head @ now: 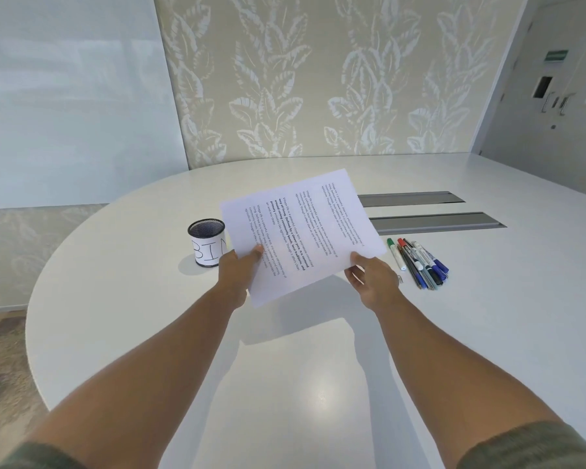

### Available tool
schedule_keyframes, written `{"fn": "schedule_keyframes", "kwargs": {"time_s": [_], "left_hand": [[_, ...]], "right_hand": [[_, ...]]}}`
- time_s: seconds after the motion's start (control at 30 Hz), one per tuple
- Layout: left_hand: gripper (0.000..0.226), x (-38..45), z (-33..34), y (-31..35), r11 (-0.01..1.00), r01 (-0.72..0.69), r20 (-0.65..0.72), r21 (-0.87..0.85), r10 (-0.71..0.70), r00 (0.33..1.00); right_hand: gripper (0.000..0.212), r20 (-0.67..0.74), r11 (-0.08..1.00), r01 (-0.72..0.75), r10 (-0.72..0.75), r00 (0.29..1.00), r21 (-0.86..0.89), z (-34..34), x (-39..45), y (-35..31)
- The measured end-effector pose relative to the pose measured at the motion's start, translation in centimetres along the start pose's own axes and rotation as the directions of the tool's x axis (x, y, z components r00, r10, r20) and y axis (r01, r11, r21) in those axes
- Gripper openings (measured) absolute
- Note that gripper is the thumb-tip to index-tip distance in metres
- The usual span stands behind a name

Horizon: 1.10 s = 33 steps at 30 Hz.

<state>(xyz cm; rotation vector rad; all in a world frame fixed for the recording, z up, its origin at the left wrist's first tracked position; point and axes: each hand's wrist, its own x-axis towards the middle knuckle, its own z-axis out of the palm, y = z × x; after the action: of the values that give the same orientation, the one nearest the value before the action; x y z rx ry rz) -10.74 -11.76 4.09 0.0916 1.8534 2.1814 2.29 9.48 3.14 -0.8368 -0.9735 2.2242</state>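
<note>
A white printed sheet of paper (301, 231) is held tilted in the air above the white table (487, 316), its text running sideways. My left hand (236, 272) pinches its near left edge, thumb on top. My right hand (372, 279) pinches the near right corner, fingers under the sheet. Both forearms reach forward from the bottom of the view.
A black mesh cup (207, 242) with a white label reading "BIN" stands just left of the paper. Several markers and pens (418, 262) lie bunched to the right. Two grey cable slots (437, 221) sit in the tabletop behind. A patterned wall panel stands beyond the table.
</note>
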Motion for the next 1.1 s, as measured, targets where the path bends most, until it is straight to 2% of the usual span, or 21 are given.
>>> {"fn": "schedule_keyframes", "kwargs": {"time_s": [0.07, 0.13, 0.2, 0.27, 0.37, 0.47, 0.57, 0.83, 0.97, 1.1], "left_hand": [[0.016, -0.3, 0.6, -0.2, 1.0, 0.023, -0.013, -0.017, -0.023, 1.0], [0.024, -0.7, 1.2, -0.5, 0.997, 0.051, -0.019, -0.054, -0.052, 0.998], [0.019, -0.9, 1.8, -0.7, 0.994, 0.072, -0.04, -0.077, -0.075, 0.996], [0.017, -1.1, 2.5, -0.8, 0.99, 0.089, -0.066, -0.108, -0.097, 0.993], [0.02, -1.4, 3.4, -1.1, 0.986, 0.12, -0.102, -0.117, -0.132, 0.986], [0.014, -1.6, 3.7, -1.2, 0.98, 0.156, -0.112, -0.127, -0.17, 0.979], [0.019, -1.6, 3.5, -1.1, 0.974, 0.183, -0.11, -0.131, -0.197, 0.974], [0.007, -1.5, 2.5, 0.2, 0.974, 0.149, -0.061, -0.172, -0.161, 0.985], [0.024, -1.3, 2.7, 0.4, 0.984, 0.138, -0.026, -0.113, -0.141, 0.99], [0.017, -1.0, 3.4, 0.4, 0.996, 0.088, -0.006, 0.013, -0.087, 0.996]], "right_hand": [[0.026, 0.056, 0.999, -0.003, 0.005, 0.998, -0.039, 0.4, -0.1, 0.3], [0.033, 0.13, 0.995, -0.006, 0.018, 0.991, -0.097, 0.9, -0.3, 0.5], [0.038, 0.18, 0.987, -0.009, 0.038, 0.983, -0.159, 1.3, -0.5, 1.0], [0.032, 0.192, 0.979, -0.008, 0.048, 0.98, -0.204, 1.8, -0.7, 1.4], [0.029, 0.18, 0.963, 0.011, 0.039, 0.983, -0.268, 2.4, -0.8, 1.8], [0.032, 0.174, 0.955, 0.03, 0.023, 0.985, -0.295, 2.4, -0.7, 1.6], [0.035, 0.172, 0.947, 0.063, -0.008, 0.985, -0.315, 1.8, -0.3, 1.1], [0.036, 0.058, 0.893, 0.082, -0.063, 0.996, -0.442, -1.2, 1.2, -0.6], [0.037, 0.029, 0.876, 0.073, -0.067, 0.997, -0.477, -2.5, 1.8, -1.1], [0.043, 0.009, 0.849, 0.07, -0.077, 0.997, -0.523, -3.7, 2.0, -1.7]]}}
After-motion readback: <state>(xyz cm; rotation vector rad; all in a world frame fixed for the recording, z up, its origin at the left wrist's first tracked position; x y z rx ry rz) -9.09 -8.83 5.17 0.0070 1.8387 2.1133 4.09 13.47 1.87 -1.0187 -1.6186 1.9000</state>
